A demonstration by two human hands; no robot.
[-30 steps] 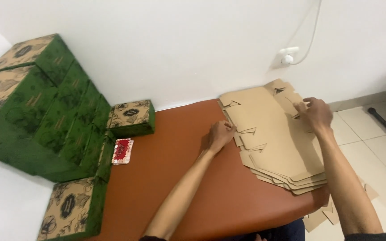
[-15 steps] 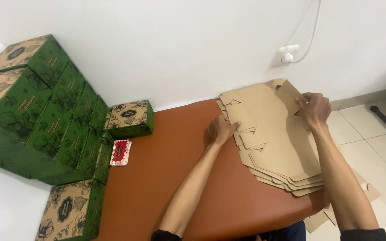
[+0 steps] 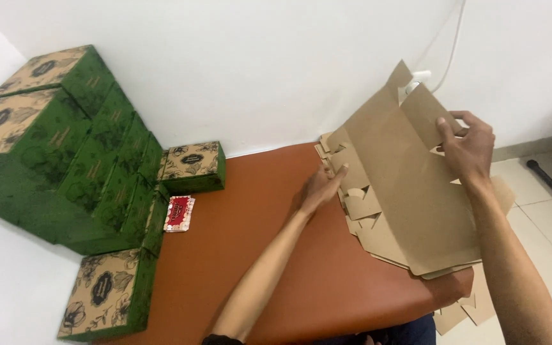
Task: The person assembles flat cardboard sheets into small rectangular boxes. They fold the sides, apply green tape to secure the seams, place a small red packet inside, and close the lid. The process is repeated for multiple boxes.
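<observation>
A stack of flat brown cardboard box blanks (image 3: 384, 246) lies on the right side of an orange-brown table (image 3: 257, 211). My right hand (image 3: 467, 147) grips the far edge of the top blank (image 3: 410, 185) and holds it tilted up off the stack. At the blank's left edge, my left hand (image 3: 322, 186) has its fingers on the cardboard, near the cut tabs.
Folded green boxes with brown floral lids (image 3: 65, 147) are piled against the wall at the left, one more (image 3: 107, 294) near the front left and one (image 3: 193, 166) at the back. A small red packet (image 3: 179, 213) lies beside them. Cardboard scraps (image 3: 464, 313) lie on the tiled floor.
My right hand has lifted the top blank from flat on the stack to a steep tilt. The left hand stayed at its left edge.
</observation>
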